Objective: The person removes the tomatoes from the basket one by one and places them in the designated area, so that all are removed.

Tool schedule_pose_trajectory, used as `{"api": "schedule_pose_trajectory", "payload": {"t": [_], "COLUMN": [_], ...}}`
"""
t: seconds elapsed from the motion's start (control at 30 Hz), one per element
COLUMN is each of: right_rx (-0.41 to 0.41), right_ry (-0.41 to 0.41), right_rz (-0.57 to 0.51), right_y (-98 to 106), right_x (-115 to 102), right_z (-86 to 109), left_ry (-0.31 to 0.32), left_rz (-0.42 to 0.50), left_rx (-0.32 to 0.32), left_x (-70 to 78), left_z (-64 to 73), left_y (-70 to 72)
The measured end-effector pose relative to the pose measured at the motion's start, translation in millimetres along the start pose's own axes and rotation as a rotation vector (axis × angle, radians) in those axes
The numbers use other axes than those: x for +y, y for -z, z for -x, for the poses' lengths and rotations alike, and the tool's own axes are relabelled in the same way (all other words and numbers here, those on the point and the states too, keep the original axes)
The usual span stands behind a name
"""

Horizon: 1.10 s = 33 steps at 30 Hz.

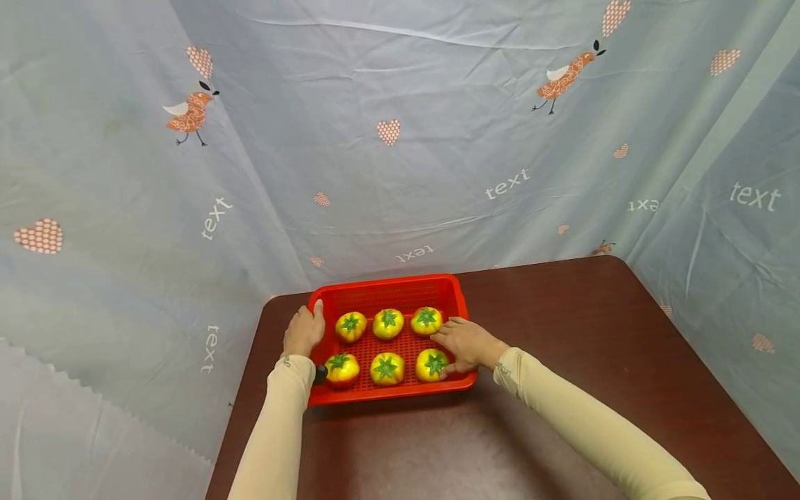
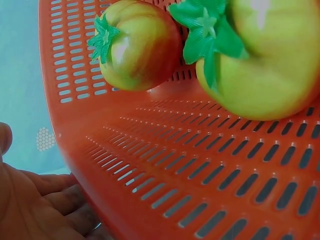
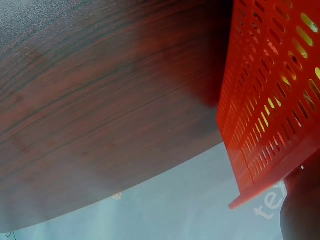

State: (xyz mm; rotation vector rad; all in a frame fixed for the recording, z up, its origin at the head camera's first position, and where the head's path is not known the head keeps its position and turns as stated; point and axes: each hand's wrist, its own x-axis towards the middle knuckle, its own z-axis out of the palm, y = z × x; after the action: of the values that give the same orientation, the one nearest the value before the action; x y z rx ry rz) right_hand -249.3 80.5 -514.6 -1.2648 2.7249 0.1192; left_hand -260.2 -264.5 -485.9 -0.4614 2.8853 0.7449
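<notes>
Pale sleeves (image 1: 275,430), one pair: nearest the head camera, rising from the lower edge of its view to the wrists.

Red basket (image 1: 387,394), one: plastic, oblong, slotted in walls and floor. Located on the dark wood-grain counter (image 1: 537,326), between the left hand (image 1: 305,331) and the right hand (image 1: 465,344).

Tomatoes (image 1: 388,324), six: yellow with red patches, each topped by a green star-shaped leaf. Set inside the basket in two rows of three. The back-right tomato (image 1: 425,323) lies just beside the right fingertips; the front-right tomato (image 1: 430,364), just beside the right thumb.

Left hand: at the basket's left end, released, fingers extended along the outside of the wall and partly hidden by it in the left wrist view; thumb apart from them.

Right hand: laid over the basket's right rim, loose and spread, fingers reaching inward. Whether it touches either neighbouring tomato cannot be told.

Small black object (image 1: 321,375), one: at the left wrist, near the front-left tomato (image 1: 344,373).

Curtain (image 1: 350,153): blue-grey, printed with birds, hearts and white lettering; hung behind and beside the counter.
</notes>
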Motion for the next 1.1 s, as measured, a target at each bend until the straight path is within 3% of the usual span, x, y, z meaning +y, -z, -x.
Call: {"api": "schedule_pose_trajectory", "payload": {"t": [0.33,0.8,1.1], "right_rx": [0.017,0.078,0.080], "right_ry": [0.019,0.110,0.106], "right_rz": [0.021,0.114,0.121], "right_y": [-2,-8,-8], "right_x": [-7,-22,-24], "right_z": [-4.1,-9.5,-9.1], "left_ry": [-0.002,0.005,0.006], "left_rz": [-0.011,-0.005,-0.008], "left_rx": [-0.003,-0.012,-0.011], "left_x": [0.7,-1.8,-4.1], "left_z": [0.4,1.8,0.3], "left_y": [-0.8,-2.1,-3.9]}}
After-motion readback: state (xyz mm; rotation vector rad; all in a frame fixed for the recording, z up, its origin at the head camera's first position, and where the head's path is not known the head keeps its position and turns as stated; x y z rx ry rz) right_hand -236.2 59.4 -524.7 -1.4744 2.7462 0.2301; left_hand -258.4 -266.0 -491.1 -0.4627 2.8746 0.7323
